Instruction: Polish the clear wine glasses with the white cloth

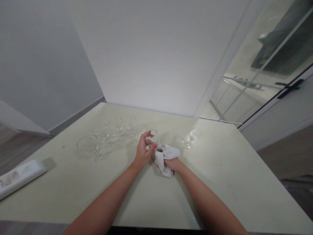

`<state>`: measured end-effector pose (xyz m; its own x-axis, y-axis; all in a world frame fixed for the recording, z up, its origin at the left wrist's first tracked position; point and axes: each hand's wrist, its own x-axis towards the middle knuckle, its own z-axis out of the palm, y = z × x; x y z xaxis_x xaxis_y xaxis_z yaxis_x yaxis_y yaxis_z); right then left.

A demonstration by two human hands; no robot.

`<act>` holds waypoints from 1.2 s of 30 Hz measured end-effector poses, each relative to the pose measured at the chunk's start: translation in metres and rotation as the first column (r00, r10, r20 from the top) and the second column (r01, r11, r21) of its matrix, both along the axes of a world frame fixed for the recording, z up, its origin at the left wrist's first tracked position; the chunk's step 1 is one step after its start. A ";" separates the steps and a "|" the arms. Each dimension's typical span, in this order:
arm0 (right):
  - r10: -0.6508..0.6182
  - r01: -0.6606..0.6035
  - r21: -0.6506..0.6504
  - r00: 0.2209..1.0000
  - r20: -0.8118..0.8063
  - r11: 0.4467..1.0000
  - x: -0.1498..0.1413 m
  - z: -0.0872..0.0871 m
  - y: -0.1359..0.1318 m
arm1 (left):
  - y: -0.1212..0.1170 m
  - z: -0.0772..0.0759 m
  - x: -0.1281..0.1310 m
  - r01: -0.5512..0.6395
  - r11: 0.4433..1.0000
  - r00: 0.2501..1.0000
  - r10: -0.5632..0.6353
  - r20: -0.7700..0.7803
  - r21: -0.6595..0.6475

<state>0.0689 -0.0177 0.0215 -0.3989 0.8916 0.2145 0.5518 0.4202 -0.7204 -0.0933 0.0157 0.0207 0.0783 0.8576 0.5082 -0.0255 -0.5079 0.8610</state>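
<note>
My left hand (144,150) is closed around the bowl of a clear stemmed glass (153,134), whose rim points up and away from me. A white cloth (168,152) is bunched in my right hand (173,163), pressed up against the lower part of that glass. The cloth hides the glass's stem and foot and most of my right fingers. Both hands are together above the middle of the table. On the right, apart from my hands, another clear stemmed glass (188,144) is on the table.
Several clear stemmed glasses (88,144) are grouped on the table's left side. A white box-like object (22,176) sits at the left edge of the pale table (151,202). A white wall (151,65) rises behind, with a glass-paned door (244,85) at the right.
</note>
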 end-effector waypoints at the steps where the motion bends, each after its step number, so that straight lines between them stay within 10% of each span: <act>1: 0.003 -0.003 0.000 1.000 0.001 1.000 0.000 0.000 0.000 | 0.000 0.000 0.000 -0.001 1.000 1.000 0.001 -0.001 0.001; 36: -0.005 0.005 0.011 1.000 0.009 1.000 0.002 -0.006 0.000 | -0.001 0.001 0.000 -0.043 0.997 0.998 0.046 -0.049 0.068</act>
